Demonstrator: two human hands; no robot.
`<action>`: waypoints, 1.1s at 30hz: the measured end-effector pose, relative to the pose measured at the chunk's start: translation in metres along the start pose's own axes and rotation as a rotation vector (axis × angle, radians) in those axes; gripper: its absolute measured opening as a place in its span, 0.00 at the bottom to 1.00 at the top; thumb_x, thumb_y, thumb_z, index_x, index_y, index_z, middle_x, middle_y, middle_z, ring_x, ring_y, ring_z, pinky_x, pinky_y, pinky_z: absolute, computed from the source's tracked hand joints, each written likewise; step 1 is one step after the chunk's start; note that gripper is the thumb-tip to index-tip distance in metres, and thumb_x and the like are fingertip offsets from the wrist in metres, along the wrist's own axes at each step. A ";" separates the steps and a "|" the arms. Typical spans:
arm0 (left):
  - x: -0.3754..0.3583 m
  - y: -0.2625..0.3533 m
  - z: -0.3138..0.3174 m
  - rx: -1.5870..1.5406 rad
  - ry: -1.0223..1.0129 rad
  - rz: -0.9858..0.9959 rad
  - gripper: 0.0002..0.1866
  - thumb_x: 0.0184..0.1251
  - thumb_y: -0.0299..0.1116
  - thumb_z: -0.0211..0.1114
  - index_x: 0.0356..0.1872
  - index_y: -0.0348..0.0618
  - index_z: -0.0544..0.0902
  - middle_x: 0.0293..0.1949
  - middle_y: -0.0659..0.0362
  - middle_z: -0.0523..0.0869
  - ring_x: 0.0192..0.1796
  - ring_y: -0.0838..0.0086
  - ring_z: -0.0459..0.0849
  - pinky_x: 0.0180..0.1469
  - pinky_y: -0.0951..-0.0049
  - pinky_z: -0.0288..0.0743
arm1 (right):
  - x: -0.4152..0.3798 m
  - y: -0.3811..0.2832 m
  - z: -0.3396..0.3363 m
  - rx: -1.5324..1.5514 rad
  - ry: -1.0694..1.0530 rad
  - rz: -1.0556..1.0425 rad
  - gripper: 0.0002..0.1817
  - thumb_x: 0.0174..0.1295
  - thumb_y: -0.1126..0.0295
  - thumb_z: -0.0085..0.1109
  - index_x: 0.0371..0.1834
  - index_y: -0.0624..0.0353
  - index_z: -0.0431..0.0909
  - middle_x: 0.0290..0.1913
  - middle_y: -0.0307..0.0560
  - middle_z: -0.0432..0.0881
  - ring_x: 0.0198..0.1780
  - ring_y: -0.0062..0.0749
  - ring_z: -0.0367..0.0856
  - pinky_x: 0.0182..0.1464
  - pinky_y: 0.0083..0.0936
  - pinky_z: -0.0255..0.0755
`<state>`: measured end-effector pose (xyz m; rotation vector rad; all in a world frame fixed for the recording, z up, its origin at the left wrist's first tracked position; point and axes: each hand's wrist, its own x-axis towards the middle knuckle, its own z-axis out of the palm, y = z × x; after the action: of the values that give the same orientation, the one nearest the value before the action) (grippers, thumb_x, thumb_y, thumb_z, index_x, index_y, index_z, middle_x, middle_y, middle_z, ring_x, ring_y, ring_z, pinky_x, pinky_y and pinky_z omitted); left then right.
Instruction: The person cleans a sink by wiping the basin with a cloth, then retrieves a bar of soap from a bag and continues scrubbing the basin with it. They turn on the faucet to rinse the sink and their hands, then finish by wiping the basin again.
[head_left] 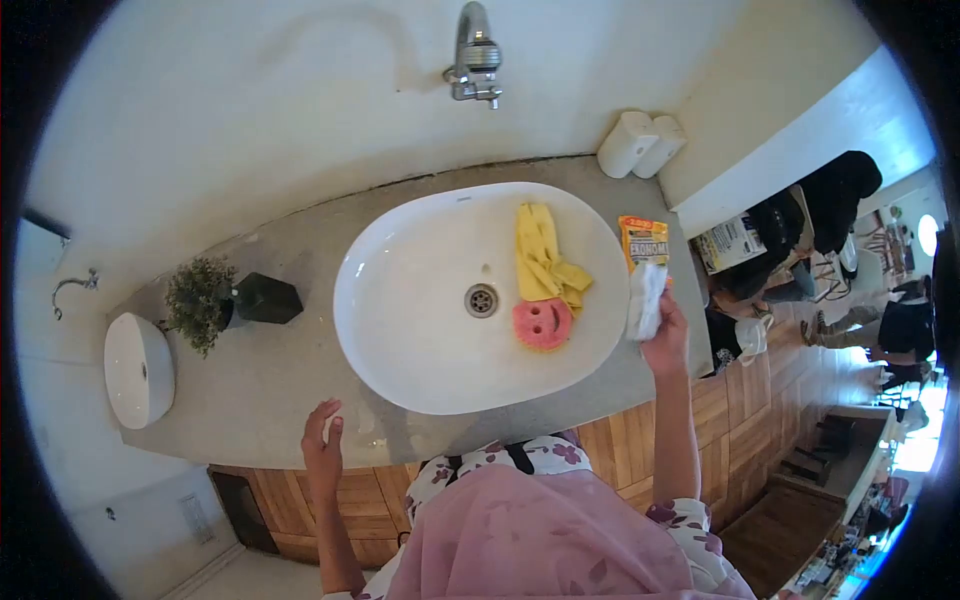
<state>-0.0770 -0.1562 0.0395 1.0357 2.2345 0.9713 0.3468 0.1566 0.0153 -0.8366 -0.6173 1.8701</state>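
My right hand [667,343] is closed on a white, soft-looking item [648,300], perhaps a cloth or packet, at the right side of the white basin [365,350]. Just beyond it lies an orange and yellow packet [644,240] on the counter, partly covered by the white item. A yellow cloth or rubber glove [538,240] is draped in the basin, right of the drain [481,301]. Against its lower end rests a pink, round smiley sponge [543,325]. Near the counter's front edge, left of the basin, my left hand [322,440] holds nothing, fingers apart.
A faucet [477,60] juts from the wall above the basin. Left on the grey counter [270,370] are a dark green pot [268,298], a leafy plant [199,295] and a second basin [138,372]. White containers [628,145] stand back right. Several people appear at far right.
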 end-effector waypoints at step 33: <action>-0.046 0.133 0.179 0.112 0.371 -0.113 0.12 0.69 0.28 0.59 0.51 0.39 0.80 0.55 0.50 0.80 0.63 0.58 0.73 0.64 0.61 0.66 | 0.161 -0.017 0.003 -1.430 -0.547 -0.621 0.26 0.60 0.68 0.61 0.62 0.58 0.71 0.59 0.58 0.71 0.61 0.56 0.69 0.60 0.47 0.68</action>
<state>0.1299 -0.0600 0.0353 0.8151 2.6432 1.0693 0.3049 0.3096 -0.0159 -0.7635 -2.3632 0.8391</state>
